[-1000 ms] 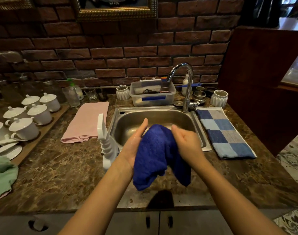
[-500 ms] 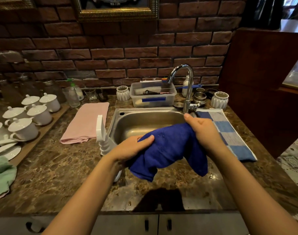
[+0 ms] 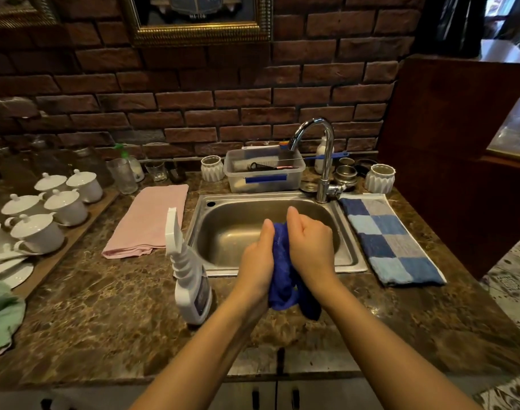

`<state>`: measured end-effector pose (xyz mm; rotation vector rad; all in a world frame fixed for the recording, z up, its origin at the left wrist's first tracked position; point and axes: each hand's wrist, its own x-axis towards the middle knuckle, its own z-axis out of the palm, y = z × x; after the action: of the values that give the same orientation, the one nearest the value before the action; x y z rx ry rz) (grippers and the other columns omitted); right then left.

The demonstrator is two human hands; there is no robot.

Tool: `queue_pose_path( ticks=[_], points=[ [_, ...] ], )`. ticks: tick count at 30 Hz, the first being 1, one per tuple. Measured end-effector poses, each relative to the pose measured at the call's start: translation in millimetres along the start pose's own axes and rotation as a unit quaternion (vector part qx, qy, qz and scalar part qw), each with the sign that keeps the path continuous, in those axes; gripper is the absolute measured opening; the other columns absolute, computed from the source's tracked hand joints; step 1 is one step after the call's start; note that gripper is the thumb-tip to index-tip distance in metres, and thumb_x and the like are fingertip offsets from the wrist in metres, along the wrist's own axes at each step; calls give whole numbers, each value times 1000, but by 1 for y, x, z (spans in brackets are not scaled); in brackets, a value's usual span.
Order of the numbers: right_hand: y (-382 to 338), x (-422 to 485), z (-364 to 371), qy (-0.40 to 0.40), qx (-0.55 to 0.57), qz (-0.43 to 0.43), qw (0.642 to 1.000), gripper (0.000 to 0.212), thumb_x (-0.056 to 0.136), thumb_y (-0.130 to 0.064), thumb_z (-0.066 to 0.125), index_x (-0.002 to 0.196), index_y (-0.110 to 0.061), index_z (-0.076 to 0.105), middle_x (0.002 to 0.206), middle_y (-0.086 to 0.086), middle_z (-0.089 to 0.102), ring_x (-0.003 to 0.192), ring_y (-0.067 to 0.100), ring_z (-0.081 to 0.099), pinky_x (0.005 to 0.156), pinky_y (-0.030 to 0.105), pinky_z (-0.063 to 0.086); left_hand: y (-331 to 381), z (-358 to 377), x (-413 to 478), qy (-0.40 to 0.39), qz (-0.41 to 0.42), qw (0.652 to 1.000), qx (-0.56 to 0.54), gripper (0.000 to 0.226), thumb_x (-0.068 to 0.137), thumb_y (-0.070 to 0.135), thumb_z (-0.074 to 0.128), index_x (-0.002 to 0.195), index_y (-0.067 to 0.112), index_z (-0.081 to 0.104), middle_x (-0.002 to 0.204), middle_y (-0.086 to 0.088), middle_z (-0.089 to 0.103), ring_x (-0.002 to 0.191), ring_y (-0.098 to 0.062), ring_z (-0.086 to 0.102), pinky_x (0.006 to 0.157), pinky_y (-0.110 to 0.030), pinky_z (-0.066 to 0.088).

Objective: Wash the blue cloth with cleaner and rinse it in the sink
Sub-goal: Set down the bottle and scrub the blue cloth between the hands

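Observation:
The blue cloth [image 3: 282,279] is bunched up between both my hands, over the front rim of the steel sink [image 3: 349,250]. My left hand [image 3: 257,261] presses it from the left and my right hand [image 3: 310,247] grips it from the right, palms close together. Its lower ends hang down over the counter edge. A white spray bottle of cleaner [image 3: 190,285] stands upright on the counter just left of my left hand. The chrome tap [image 3: 323,161] rises at the sink's back right; no water is seen running.
A pink cloth [image 3: 152,223] lies left of the sink and a blue checked towel [image 3: 389,238] lies right of it. A plastic tub [image 3: 264,173] stands behind the sink. White lidded cups [image 3: 57,202] sit on a board at far left, with a green cloth [image 3: 1,315] nearby.
My hands came together, bunching the cloth that was stretched between them half a second ago. The cloth now sits lower and nearer the sink's front rim.

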<state>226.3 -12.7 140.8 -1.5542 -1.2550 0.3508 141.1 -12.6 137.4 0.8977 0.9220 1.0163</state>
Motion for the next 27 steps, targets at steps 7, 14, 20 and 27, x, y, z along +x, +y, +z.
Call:
queue_pose_path(
  ticks=[7, 14, 20, 27],
  points=[
    [-11, -38, 7, -11, -82, -114, 990, 56, 88, -45, 21, 53, -15, 54, 49, 2, 50, 46, 19, 47, 43, 28, 28, 14, -2, -2, -4, -35, 999, -33, 67, 97, 40, 40, 36, 16, 56, 38, 6, 53, 36, -3, 52, 43, -16, 44],
    [-7, 9, -2, 3, -23, -8, 1000, 51, 98, -29, 36, 49, -18, 42, 48, -1, 43, 49, 15, 43, 54, 34, 34, 7, -1, 0, -7, -44, 999, 5, 35, 97, 36, 42, 81, 14, 64, 61, 1, 69, 58, -7, 65, 53, -20, 49],
    [-9, -25, -2, -58, 0, -34, 998, 49, 98, -29, 37, 51, -17, 48, 47, -2, 43, 47, 15, 43, 52, 39, 36, 24, -13, 11, -22, -80, 994, -69, 48, 95, 41, 45, 66, 9, 66, 54, -4, 67, 49, -12, 65, 53, -25, 51],
    [-41, 13, -3, -10, -159, -94, 983, 48, 98, -32, 33, 67, -10, 62, 69, 11, 67, 68, 27, 61, 59, 34, 39, 22, 15, 6, 0, -17, 998, -58, 38, 100, 28, 38, 72, 13, 59, 51, 0, 62, 43, -2, 60, 41, -13, 46]
  ],
)
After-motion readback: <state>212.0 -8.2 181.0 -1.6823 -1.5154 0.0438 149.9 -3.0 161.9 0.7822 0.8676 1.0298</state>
